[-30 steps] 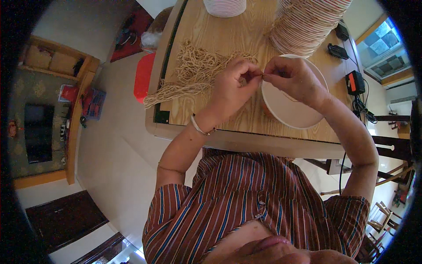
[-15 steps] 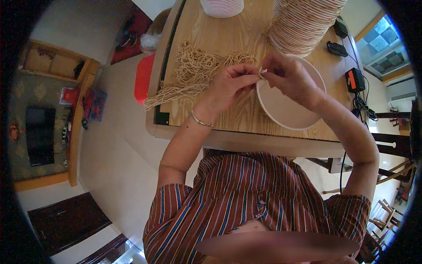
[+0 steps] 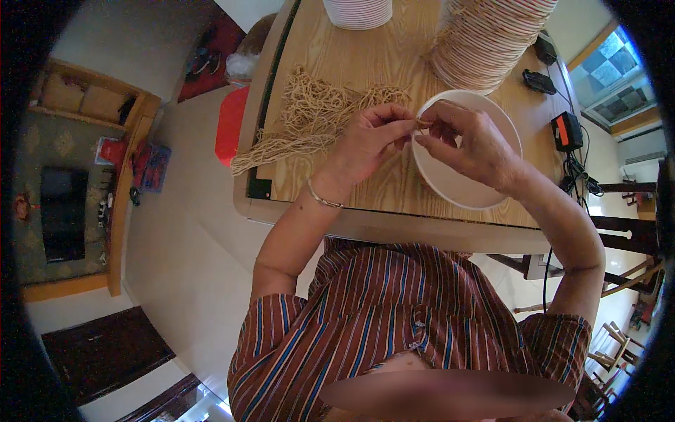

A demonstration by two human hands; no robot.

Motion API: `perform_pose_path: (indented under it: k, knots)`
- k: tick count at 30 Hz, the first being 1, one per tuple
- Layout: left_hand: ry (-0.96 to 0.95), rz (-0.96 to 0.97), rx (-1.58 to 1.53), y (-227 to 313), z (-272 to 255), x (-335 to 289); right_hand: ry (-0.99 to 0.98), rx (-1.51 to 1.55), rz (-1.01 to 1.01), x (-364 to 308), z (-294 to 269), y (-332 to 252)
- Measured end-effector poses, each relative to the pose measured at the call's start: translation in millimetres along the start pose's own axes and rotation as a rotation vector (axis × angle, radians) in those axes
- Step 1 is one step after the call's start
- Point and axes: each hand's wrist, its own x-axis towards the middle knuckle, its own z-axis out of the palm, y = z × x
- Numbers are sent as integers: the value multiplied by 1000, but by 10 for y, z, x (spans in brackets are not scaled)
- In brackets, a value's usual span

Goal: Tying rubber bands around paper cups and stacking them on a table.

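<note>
My left hand [image 3: 369, 141] and my right hand [image 3: 467, 137] meet over the rim of a white paper bowl [image 3: 464, 186], fingertips pinched together on a short piece of tan string [image 3: 420, 124]. A loose heap of the same tan strings [image 3: 313, 116] lies on the wooden table [image 3: 380, 63] to the left of my left hand, some ends hanging over the table's left edge. A thin bangle sits on my left wrist.
A tall leaning stack of paper bowls [image 3: 492, 35] stands at the back right, a shorter white stack [image 3: 358, 10] at the back middle. Black devices and a charger [image 3: 566, 130] lie at the right edge. A red stool [image 3: 228, 123] stands left of the table.
Both hands have stayed pinched together above the bowl's rim, shifting only slightly; the fingers worked the small piece of string between them.
</note>
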Motion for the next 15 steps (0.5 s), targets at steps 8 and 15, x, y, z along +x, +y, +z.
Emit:
perform_pose_path:
  k: [8, 15]
  knots:
    - [15, 85, 149, 38, 89, -24, 88, -70, -69, 34, 41, 169]
    - [20, 107, 182, 46, 55, -33, 35, -46, -30, 77, 5, 104]
